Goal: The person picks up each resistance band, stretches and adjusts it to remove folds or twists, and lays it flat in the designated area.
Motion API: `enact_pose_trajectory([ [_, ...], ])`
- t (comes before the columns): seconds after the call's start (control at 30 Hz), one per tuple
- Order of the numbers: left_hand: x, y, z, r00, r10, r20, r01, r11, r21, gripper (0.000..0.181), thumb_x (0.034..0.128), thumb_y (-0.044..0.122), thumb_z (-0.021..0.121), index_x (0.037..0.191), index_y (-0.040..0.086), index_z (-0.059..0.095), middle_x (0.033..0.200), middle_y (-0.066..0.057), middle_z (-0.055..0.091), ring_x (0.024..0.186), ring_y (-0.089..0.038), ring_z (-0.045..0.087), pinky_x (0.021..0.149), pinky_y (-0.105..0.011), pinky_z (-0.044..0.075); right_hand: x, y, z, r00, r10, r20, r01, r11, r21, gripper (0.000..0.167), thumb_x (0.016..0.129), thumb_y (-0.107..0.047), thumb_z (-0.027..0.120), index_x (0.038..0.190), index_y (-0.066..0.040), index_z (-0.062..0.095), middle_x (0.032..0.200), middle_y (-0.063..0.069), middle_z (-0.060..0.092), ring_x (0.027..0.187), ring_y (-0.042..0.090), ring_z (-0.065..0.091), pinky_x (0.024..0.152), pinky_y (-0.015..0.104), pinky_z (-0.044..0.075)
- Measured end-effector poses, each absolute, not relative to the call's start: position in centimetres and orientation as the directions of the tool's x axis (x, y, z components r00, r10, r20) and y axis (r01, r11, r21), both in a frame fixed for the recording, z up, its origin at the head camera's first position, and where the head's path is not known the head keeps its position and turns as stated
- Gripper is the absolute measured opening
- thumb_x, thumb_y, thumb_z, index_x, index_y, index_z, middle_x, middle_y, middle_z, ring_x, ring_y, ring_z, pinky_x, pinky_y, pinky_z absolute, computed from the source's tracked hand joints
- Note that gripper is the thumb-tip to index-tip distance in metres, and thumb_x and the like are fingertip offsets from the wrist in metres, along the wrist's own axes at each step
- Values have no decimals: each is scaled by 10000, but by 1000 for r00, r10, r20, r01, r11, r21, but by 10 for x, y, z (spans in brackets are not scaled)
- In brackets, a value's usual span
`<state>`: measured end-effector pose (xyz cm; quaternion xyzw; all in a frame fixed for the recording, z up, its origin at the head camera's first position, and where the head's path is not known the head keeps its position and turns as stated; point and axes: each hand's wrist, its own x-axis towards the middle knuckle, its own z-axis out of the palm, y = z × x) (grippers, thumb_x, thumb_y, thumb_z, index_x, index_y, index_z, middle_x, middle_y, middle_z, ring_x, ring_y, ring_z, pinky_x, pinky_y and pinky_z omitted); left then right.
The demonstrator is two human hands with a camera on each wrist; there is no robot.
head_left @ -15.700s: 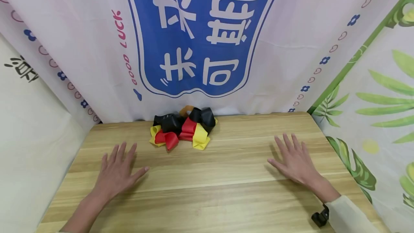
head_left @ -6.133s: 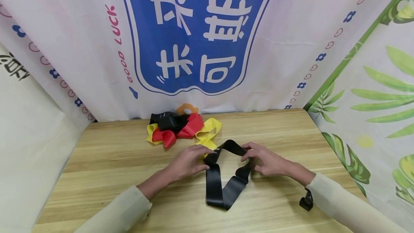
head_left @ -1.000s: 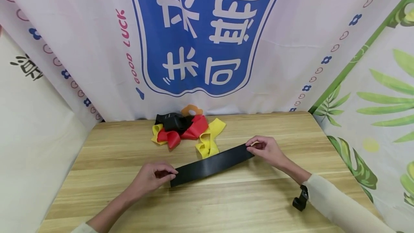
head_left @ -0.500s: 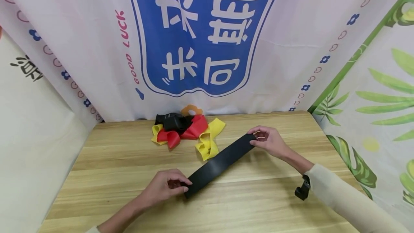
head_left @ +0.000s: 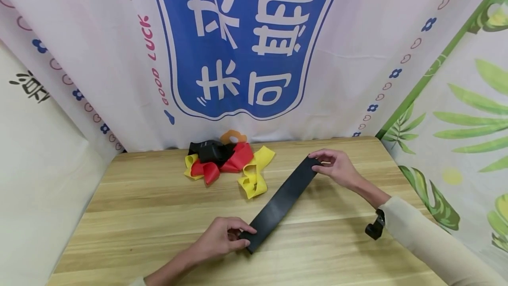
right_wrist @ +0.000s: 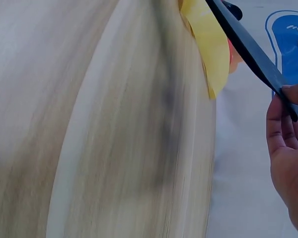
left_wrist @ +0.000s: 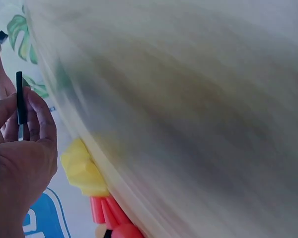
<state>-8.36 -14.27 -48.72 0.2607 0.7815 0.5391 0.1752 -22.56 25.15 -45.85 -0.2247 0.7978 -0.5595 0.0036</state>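
Observation:
A black resistance band (head_left: pixel 279 204) is stretched out flat between my two hands, slanting from lower left to upper right in the head view. My left hand (head_left: pixel 222 239) pinches its lower end between thumb and fingers. Its upper end is pinched by my right hand (head_left: pixel 337 169). The right wrist view shows the band (right_wrist: pixel 248 49) running up and away from the thumb and fingers of the right hand (right_wrist: pixel 293 144). In the left wrist view the band appears edge-on, above the left hand (left_wrist: pixel 25 153).
Behind the band lies a loose yellow band (head_left: pixel 254 180) on the wooden table (head_left: pixel 158 220). Farther back left is a heap of bands, with red (head_left: pixel 238 158), black (head_left: pixel 214 151) and yellow ones. A printed curtain (head_left: pixel 337 78) hangs along the table's back edge.
Over the last second the black band has turned steeper: my left hand moved right and toward me, my right hand slightly up and right. Earlier, the band lay as a loose loop between both hands.

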Motion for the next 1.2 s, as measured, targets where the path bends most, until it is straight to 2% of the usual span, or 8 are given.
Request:
enact_pose_trajectory([
  [0.27,-84,-118,-484,-789,614,2,235,298,925,218,926,128,832,1142,130,814,1043,4,777,754,-5,624,697,-202,564,-234,264,-457,-923,-312,227,-337,365,-868,265,909,-16,820,1167,17,769,1204,230,737,966,61,701,791,201,605],
  [0.53,-87,-91,-485,-784,620,-3,221,283,933,188,945,173,820,1129,136,826,1003,10,779,777,3,636,731,-184,561,-243,272,-455,-937,-275,214,-308,368,-877,245,931,-56,813,1158,29,775,1200,259,733,952,42,731,777,197,602],
  [0.8,-89,-65,-485,-814,581,10,175,229,958,191,911,79,836,1100,104,831,1011,-34,795,816,-16,701,760,-186,584,-252,277,-453,-952,-254,173,-259,359,-897,329,923,-59,822,1230,31,744,1299,258,702,1038,44,708,796,204,606],
  [1.03,-92,-42,-491,-817,576,23,179,216,960,204,877,43,852,1076,85,834,944,-73,790,716,23,656,663,-147,540,-260,283,-456,-947,-272,171,-270,386,-882,363,922,-25,811,1273,13,726,1334,219,693,1088,55,691,847,198,597],
  [1.2,-92,-22,-494,-803,596,25,175,195,965,201,868,45,866,1065,74,841,929,-43,794,710,46,637,670,-134,531,-264,288,-457,-946,-284,158,-266,393,-880,367,920,-2,802,1277,21,720,1359,239,675,1117,74,685,878,191,586],
])
